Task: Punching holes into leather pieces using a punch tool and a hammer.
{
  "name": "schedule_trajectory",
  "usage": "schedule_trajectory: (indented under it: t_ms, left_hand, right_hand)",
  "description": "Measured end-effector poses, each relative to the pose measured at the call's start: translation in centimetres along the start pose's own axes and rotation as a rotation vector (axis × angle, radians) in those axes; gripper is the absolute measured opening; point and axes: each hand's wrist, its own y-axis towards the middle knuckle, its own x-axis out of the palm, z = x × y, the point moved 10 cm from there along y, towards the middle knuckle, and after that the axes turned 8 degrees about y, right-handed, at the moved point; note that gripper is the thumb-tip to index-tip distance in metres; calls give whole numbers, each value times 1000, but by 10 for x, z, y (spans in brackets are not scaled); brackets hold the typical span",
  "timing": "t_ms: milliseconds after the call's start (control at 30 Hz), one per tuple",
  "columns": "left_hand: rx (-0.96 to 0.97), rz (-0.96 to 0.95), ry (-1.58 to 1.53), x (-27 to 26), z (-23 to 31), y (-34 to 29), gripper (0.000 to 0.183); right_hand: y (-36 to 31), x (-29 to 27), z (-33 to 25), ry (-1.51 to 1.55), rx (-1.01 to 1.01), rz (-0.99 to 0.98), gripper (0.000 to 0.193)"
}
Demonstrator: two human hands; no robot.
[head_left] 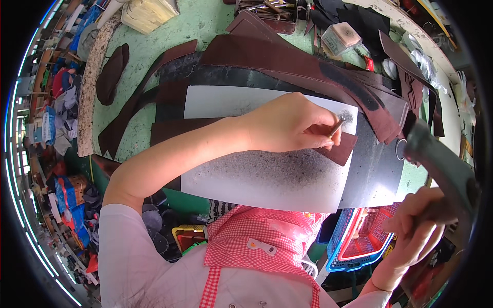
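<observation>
My left hand (292,123) reaches across the bench with its fingers pinched around a thin metal punch (337,126). The punch slants above a dark brown leather strip (341,150), and its lower tip is hidden by the fingers. Beneath the strip lies a white board (226,177) with many small dark marks, and under that a black mat (371,177). On the right, my right hand (418,223) is closed around a dark grey hammer (436,156), raised and blurred near the camera.
Large brown leather pieces (257,55) lie along the board's far side. Farther back are a box of metal tools (272,13) and a clear plastic container (341,38). A yellowish block (149,14) sits at far left. Blue and red baskets (359,238) stand below the bench.
</observation>
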Motion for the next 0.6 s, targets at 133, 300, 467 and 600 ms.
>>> schedule_trajectory:
  t_ms: [133,300,467,600]
  left_hand:
    - [101,19,252,4,11,-4,16]
    - [25,32,326,-3,1,-15,17]
    - [-81,-10,-42,-5,-10,-8,16]
    - [-77,7,-84,-8,-12,-11,16]
  right_hand:
    - [1,8,12,-237,-196,953,36]
    - [7,-3,18,-111,-367,1289,45]
    - [-10,-5,9,38,-464,1292,54]
    - [-6,2,2,-49,-461,1278,53]
